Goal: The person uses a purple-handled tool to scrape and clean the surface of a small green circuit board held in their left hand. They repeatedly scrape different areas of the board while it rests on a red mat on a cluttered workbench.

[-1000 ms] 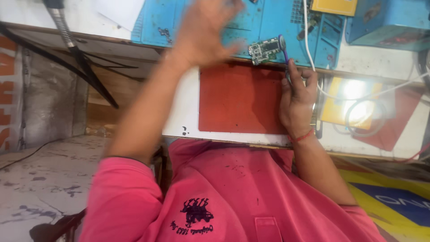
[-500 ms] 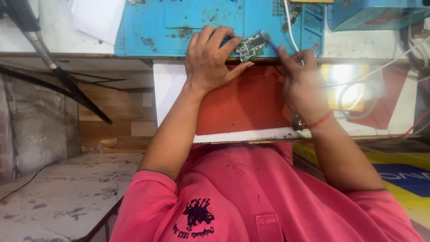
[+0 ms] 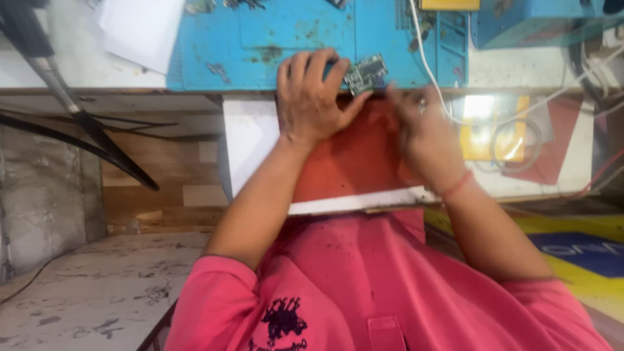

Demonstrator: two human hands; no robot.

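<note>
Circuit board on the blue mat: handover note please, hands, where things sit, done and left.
Left hand: pressed flat on the near edge of the blue mat, fingertips steadying the small green circuit board.
Right hand: blurred, close beside the board; whether it holds a tool cannot be told.
Board lies on the mat's near edge, above the red pad. White cable runs past the right hand.
Done: board is placed and steadied. Left: whatever work on the board itself; no finished result shows.
</note>
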